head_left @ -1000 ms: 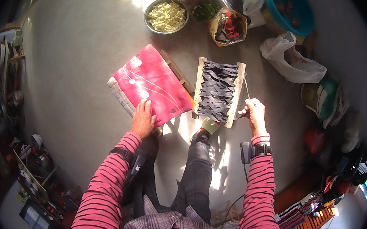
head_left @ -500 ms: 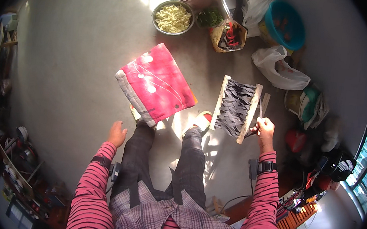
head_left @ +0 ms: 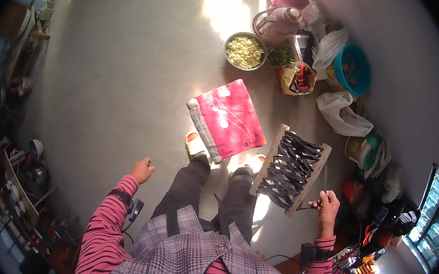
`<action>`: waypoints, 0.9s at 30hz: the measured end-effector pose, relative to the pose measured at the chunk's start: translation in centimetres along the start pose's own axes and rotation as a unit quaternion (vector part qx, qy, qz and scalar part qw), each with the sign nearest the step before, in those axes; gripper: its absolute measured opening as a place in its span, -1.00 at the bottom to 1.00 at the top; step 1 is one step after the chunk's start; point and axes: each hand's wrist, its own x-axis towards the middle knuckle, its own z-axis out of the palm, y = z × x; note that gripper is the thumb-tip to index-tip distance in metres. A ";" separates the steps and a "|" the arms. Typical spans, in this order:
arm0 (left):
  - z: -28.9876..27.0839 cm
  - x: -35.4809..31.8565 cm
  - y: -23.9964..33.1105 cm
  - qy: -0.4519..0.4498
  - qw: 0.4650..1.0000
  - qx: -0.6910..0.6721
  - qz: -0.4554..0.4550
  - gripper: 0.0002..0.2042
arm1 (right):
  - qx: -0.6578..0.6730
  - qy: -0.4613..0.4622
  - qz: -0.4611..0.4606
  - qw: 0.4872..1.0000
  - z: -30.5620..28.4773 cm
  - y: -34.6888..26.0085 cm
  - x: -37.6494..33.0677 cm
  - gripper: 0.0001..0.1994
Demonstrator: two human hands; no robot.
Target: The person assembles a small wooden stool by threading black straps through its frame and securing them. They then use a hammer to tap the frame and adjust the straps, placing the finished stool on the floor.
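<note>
Right hand (head_left: 326,204), fingers curled shut on the near right corner of the wooden frame (head_left: 292,169) strung with dark zigzag strips, seemingly light, rigid at the rails and best gripped there; left hand (head_left: 142,170) loosely open, empty, now off the red cushion (head_left: 226,119).
</note>
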 end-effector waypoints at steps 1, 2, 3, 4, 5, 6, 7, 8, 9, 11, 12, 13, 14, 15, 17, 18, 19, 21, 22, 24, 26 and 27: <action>-0.3 -0.7 -0.8 0.008 1.000 -0.009 -0.013 -0.62 | 0.002 -0.011 -0.002 1.000 0.9 -0.4 -1.0 -0.76; -0.7 -1.4 -1.8 0.008 1.000 0.005 -0.020 -0.62 | 0.015 -0.029 -0.009 0.999 1.8 -0.7 -2.0 -0.76; -1.1 -2.2 -2.7 0.006 0.999 0.020 -0.034 -0.63 | 0.021 -0.045 -0.018 0.999 2.8 -1.0 -2.9 -0.77; -1.4 -2.9 -3.5 0.014 0.998 0.033 -0.046 -0.63 | 0.006 -0.049 -0.018 0.999 3.7 -1.2 -3.7 -0.77; -1.2 -3.6 -4.2 0.011 0.998 0.031 -0.054 -0.63 | 0.004 -0.062 -0.026 0.998 4.6 -1.5 -4.3 -0.77; -0.9 -4.9 -4.8 0.017 0.998 0.027 -0.061 -0.64 | 0.009 -0.083 -0.033 0.996 5.3 -1.8 -4.9 -0.77; -0.6 -6.2 -5.6 0.024 0.997 0.023 -0.067 -0.64 | 0.005 -0.092 -0.030 0.995 5.9 -2.1 -5.5 -0.78; -0.2 -7.5 -6.1 0.018 0.997 0.022 -0.074 -0.64 | -0.001 -0.098 -0.041 0.994 6.3 -2.4 -5.9 -0.79; 0.3 -8.8 -6.7 0.011 0.996 0.022 -0.080 -0.64 | -0.001 -0.111 -0.047 0.993 6.9 -2.6 -6.3 -0.79; 0.6 -12.1 -8.1 -0.010 0.996 0.031 -0.086 -0.65 | 0.018 -0.144 -0.056 0.988 7.8 -3.0 -7.4 -0.83; 0.8 -13.5 -8.7 -0.017 0.996 0.035 -0.084 -0.65 | -0.003 -0.148 -0.060 0.987 8.4 -3.1 -7.9 -0.83; 1.0 -14.8 -9.1 -0.024 0.995 0.037 -0.092 -0.66 | -0.017 -0.159 -0.067 0.985 8.9 -3.3 -8.3 -0.84; 1.1 -15.9 -9.4 -0.020 0.994 0.030 -0.100 -0.66 | -0.030 -0.169 -0.079 0.982 9.6 -3.4 -8.7 -0.85; 1.0 -17.0 -9.7 -0.020 0.993 0.026 -0.115 -0.65 | -0.027 -0.182 -0.083 0.979 10.1 -3.6 -9.2 -0.86; 0.9 -18.3 -9.9 -0.015 0.991 0.024 -0.134 -0.64 | -0.046 -0.209 -0.092 0.972 11.5 -4.1 -9.9 -0.86; 0.9 -18.7 -9.9 -0.008 0.990 0.025 -0.139 -0.63 | -0.050 -0.221 -0.106 0.968 12.2 -4.4 -10.2 -0.86; 0.9 -18.9 -9.8 -0.001 0.988 0.033 -0.151 -0.61 | -0.069 -0.231 -0.118 0.963 12.8 -4.8 -10.5 -0.85; 0.6 -18.8 -9.8 -0.014 0.989 0.023 -0.146 -0.61 | -0.071 -0.244 -0.116 0.960 14.4 -5.6 -11.0 -0.86; 0.4 -18.5 -9.9 -0.022 0.989 0.022 -0.147 -0.60 | -0.061 -0.254 -0.087 0.961 15.2 -6.1 -11.1 -0.86; -0.2 -17.5 -10.4 -0.044 0.989 0.022 -0.141 -0.60 | -0.088 -0.245 -0.110 0.959 17.0 -7.0 -11.4 -0.86; -1.7 -15.8 -11.5 -0.062 0.990 0.018 -0.128 -0.59 | -0.113 -0.237 -0.143 0.954 19.3 -7.8 -11.8 -0.87; -2.5 -14.5 -12.1 -0.070 0.991 0.013 -0.117 -0.59 | -0.127 -0.233 -0.164 0.950 20.6 -8.2 -12.0 -0.87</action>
